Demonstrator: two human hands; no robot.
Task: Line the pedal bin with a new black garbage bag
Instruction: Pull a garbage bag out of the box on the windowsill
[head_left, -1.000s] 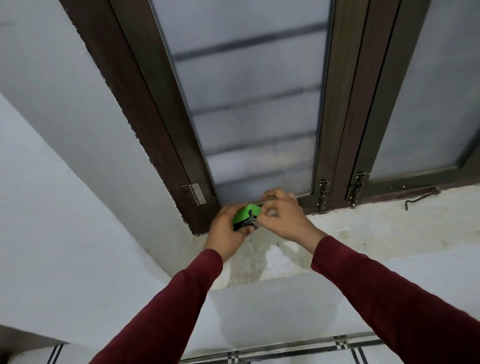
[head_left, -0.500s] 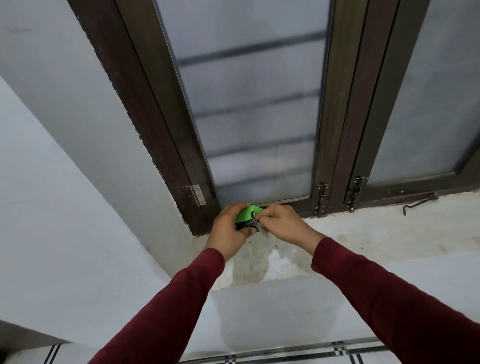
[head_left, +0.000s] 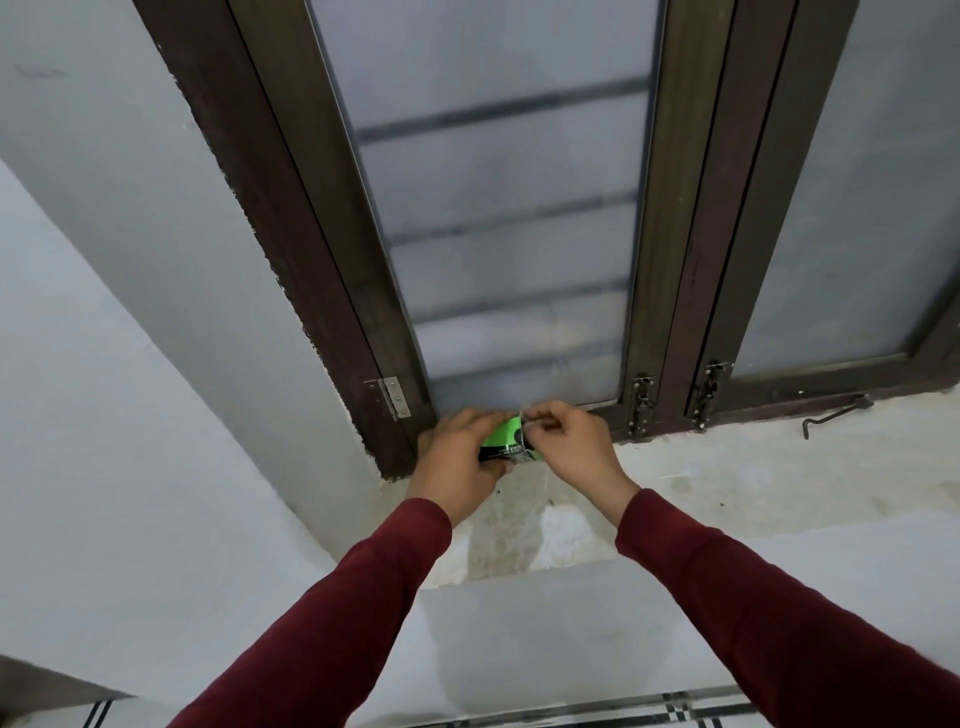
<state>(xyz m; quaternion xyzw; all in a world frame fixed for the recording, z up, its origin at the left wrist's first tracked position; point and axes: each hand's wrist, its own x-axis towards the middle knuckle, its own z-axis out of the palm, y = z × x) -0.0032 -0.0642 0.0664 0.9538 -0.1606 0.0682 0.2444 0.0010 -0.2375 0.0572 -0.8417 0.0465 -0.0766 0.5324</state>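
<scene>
Both hands are up at the base of the window, over the sill (head_left: 727, 483). Left hand (head_left: 457, 457) wraps a small green-and-black pack (head_left: 506, 442), fingers curled round its left side, thumb side under it; the pack sits between the two hands, just in front of the bottom rail of the left window pane (head_left: 498, 234). Right hand (head_left: 569, 441) pinches at the pack's upper right corner, thumb and forefinger closed on a thin pale bit of wrapper there, other fingers curled in. What is inside the pack is too small to tell. Hands nearly touch each other across the pack. Both arms in dark red sleeves (head_left: 322, 623), reaching forward and up. Window frame (head_left: 322, 291) is dark brown wood, frosted glass with faint horizontal bars behind. A silver hinge (head_left: 390, 397) is on the frame left of the left hand. Two bolt latches (head_left: 641, 405) stand at the bottom of the middle frame posts, right of the right hand. A metal hook stay (head_left: 834, 415) lies on the sill far right, well apart from the hands. Sill is rough, stained cement; grey wall (head_left: 130, 312) on the left. Striped floor tile edge (head_left: 675, 701) shows at the bottom.
</scene>
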